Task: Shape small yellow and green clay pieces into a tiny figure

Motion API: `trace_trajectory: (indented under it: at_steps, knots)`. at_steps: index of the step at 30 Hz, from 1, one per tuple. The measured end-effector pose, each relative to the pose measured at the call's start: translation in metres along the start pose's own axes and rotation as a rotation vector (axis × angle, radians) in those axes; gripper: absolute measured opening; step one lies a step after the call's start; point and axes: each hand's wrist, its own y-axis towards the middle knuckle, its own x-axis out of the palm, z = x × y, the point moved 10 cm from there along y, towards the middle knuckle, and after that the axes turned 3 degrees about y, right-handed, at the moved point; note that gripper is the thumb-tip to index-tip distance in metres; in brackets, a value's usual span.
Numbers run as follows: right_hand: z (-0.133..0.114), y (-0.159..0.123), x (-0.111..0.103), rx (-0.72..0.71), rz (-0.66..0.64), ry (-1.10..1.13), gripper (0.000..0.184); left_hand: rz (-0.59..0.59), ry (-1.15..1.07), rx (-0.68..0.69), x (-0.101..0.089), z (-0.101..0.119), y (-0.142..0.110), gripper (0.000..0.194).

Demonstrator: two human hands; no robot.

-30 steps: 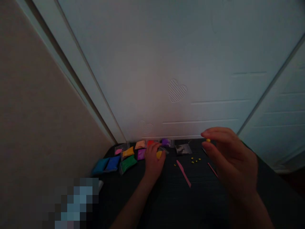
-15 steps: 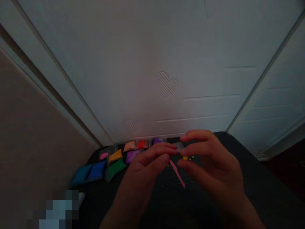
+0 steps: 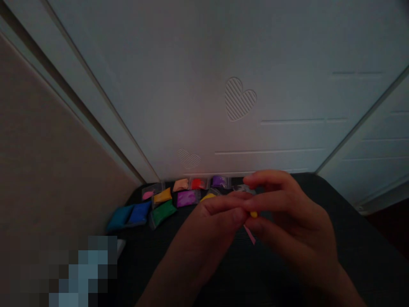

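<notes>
My right hand [image 3: 297,217] pinches a small yellow piece of modelling clay [image 3: 253,214] between thumb and forefinger, its other fingers loosely curved above. My left hand [image 3: 212,228] comes in from the left, thumb pressed towards the forefinger, and its fingertips meet those of my right hand beside the yellow clay. Whatever lies between the left fingertips is hidden. Below the fingertips a thin pink strip [image 3: 250,235] shows against the dark table, its upper part covered by my hands.
On the dark table [image 3: 223,273], clay packets lie behind and left of my hands: green [image 3: 163,213], blue [image 3: 139,212], teal [image 3: 119,218], orange [image 3: 162,196], magenta [image 3: 186,198], red [image 3: 198,183], purple [image 3: 220,182]. A white panel [image 3: 191,85] with embossed hearts rises behind.
My hands have come together; the gap between their fingertips has closed around the yellow clay. The pink strip is more covered. The view has shifted, uncovering a yellow packet behind my left hand.
</notes>
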Motion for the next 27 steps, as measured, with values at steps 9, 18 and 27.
trace_trajectory:
  at_steps: [9, 18, 27]
  knots:
    - [0.002, -0.001, 0.005, 0.010, -0.056, -0.025, 0.028, -0.067, -0.187, -0.086, 0.005, -0.009, -0.001, 0.011]
    - [0.003, -0.001, 0.008, 0.016, -0.068, -0.011, 0.027, -0.083, -0.201, -0.092, 0.006, -0.009, -0.001, 0.011]
    - [-0.005, 0.001, -0.024, -0.063, 0.084, -0.223, 0.029, 0.210, 0.288, 0.261, -0.020, 0.026, -0.005, 0.012]
